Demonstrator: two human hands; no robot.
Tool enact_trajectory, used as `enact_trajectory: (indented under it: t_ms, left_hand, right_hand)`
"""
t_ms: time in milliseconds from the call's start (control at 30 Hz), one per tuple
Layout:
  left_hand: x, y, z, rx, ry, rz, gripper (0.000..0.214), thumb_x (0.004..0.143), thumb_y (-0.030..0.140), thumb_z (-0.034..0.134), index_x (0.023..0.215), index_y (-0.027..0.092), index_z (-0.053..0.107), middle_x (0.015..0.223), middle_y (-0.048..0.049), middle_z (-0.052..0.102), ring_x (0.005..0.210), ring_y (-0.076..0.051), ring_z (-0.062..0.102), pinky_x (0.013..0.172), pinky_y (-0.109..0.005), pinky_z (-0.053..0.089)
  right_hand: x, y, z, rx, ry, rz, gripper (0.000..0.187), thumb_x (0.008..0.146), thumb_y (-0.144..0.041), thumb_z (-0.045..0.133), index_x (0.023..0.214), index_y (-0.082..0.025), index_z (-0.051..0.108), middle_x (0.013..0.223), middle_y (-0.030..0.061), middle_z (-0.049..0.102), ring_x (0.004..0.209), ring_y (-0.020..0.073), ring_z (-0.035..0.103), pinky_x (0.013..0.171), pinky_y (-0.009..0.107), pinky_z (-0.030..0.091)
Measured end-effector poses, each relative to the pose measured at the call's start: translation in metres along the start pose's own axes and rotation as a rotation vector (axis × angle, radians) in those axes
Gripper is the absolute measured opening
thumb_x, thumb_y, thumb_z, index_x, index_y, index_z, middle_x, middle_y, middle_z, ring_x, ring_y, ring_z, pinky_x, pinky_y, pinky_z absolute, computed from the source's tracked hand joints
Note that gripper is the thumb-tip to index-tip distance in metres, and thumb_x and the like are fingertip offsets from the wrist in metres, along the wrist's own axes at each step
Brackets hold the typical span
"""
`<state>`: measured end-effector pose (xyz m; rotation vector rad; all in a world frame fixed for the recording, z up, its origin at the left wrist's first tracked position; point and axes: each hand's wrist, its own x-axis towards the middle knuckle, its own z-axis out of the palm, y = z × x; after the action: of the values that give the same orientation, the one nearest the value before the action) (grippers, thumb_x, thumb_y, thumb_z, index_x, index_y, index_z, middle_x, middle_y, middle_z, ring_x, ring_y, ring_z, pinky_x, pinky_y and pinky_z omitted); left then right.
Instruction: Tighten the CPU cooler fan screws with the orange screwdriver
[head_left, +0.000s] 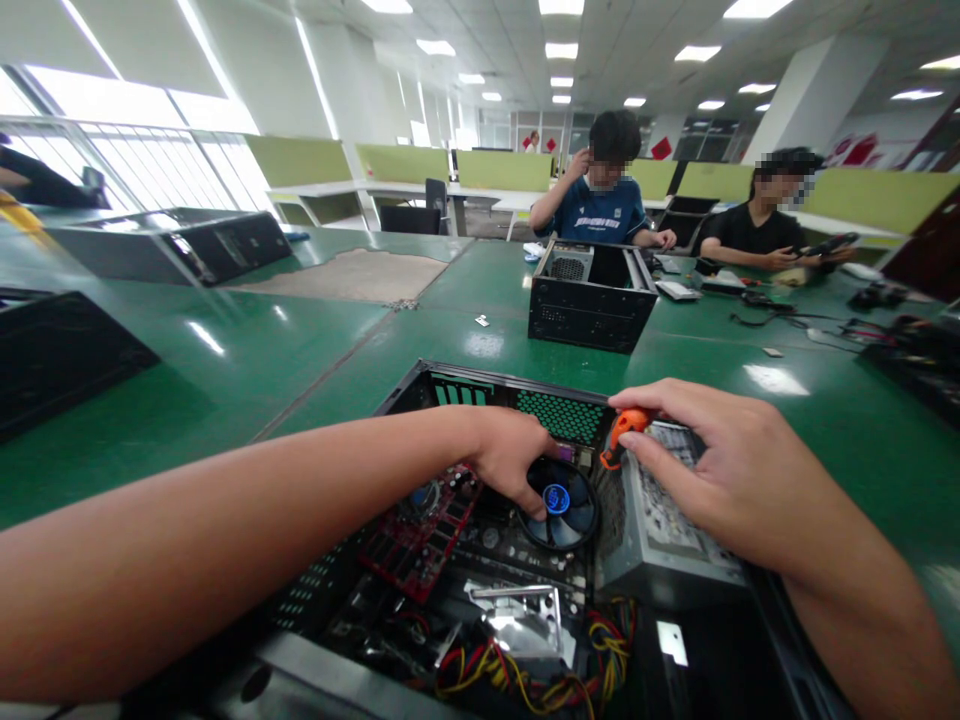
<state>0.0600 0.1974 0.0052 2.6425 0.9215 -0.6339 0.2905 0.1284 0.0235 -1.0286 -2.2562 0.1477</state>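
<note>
An open black computer case (517, 380) lies in front of me on the green table. My left hand (510, 455) reaches inside it and grips the round black cooling fan (579, 520) with the blue centre. Its thumb rests near the fan's hub, and the other fingers are partly hidden behind the fan. My right hand (720, 470) pinches an orange screwdriver (628, 425) by the handle, above the metal power supply (645, 550). The screwdriver's shaft is not clearly visible. A red circuit card (420, 550) sits left of the fan.
Red, yellow and black cables (517, 680) bunch at the case's near side. A second black case (585, 312) stands farther back, before a person in blue (600, 205). Another person (757, 220) sits at the right. More cases (217, 245) lie at the left.
</note>
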Motion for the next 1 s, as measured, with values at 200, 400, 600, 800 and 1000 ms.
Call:
enact_trajectory:
  t_ms: [200,400,600,800,1000]
  left_hand:
    - [0.0005,-0.0008,0.0013,-0.002,0.012,0.005,0.077,0.079,0.066,0.074,0.137,0.017,0.068,0.105,-0.0157,0.081,0.092,-0.033,0.075,0.073,-0.037,0.054]
    - [0.0001,-0.0005,0.0009,0.001,0.006,0.013,0.081,0.079,0.066,0.075,0.142,0.017,0.066,0.108,-0.0171,0.081,0.093,-0.034,0.075,0.075,-0.039,0.055]
    - [-0.0001,-0.0004,0.0013,-0.006,0.001,-0.004,0.081,0.079,0.066,0.075,0.142,0.017,0.066,0.108,-0.0172,0.081,0.093,-0.034,0.075,0.076,-0.039,0.056]
    - [-0.0006,0.0005,0.0007,-0.009,0.009,0.000,0.080,0.079,0.065,0.076,0.141,0.016,0.066,0.106,-0.0168,0.081,0.093,-0.035,0.075,0.076,-0.039,0.055]
    - [-0.0006,0.0000,0.0001,-0.009,0.003,-0.001,0.081,0.078,0.064,0.076,0.142,0.014,0.066,0.105,-0.0178,0.081,0.091,-0.035,0.075,0.074,-0.040,0.054]
  right_hand:
    - [0.0016,0.0002,-0.0006,0.018,-0.053,0.012,0.012,0.098,-0.026,0.067,0.109,-0.022,0.071,0.102,0.0041,0.075,0.090,0.0203,0.070,0.080,0.034,0.054]
    - [0.0002,0.0009,0.0014,0.028,-0.064,0.008,0.021,0.102,-0.018,0.056,0.119,-0.022,0.068,0.115,0.0064,0.076,0.105,0.0213,0.071,0.091,0.037,0.054]
    - [-0.0003,0.0027,0.0022,0.009,-0.052,0.007,0.029,0.103,-0.017,0.051,0.127,-0.021,0.067,0.122,0.0093,0.076,0.112,0.0247,0.072,0.095,0.041,0.055]
    - [-0.0011,0.0025,0.0018,0.006,-0.050,0.006,0.028,0.103,-0.017,0.053,0.127,-0.020,0.067,0.123,0.0075,0.077,0.112,0.0224,0.072,0.096,0.039,0.055]
    - [-0.0002,0.0014,0.0019,0.033,-0.073,0.019,0.027,0.104,-0.018,0.052,0.126,-0.021,0.067,0.122,0.0058,0.077,0.112,0.0205,0.071,0.096,0.037,0.053]
